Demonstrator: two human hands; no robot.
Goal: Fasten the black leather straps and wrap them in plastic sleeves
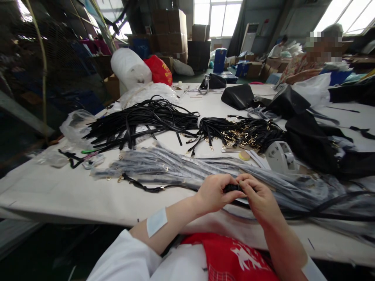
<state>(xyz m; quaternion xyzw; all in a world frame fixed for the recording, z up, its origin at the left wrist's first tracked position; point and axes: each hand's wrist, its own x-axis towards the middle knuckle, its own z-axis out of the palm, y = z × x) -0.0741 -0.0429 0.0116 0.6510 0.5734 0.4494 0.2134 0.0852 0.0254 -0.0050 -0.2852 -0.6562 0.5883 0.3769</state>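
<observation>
My left hand and my right hand meet over the front of the table, fingertips pinched together on a black strap. A length of this strap with gold clasps trails leftward along the table from my left hand. Just beyond my hands lies a row of straps in clear plastic sleeves. Farther back rests a big bundle of black straps, gathered by a white tie, with many gold clips at its right end. The small part between my fingertips is mostly hidden.
A white tape dispenser stands right of the bundle. Black bags pile up at the right. Behind the bundle are a white plastic roll and a red bag. Another person sits across the table at the far right.
</observation>
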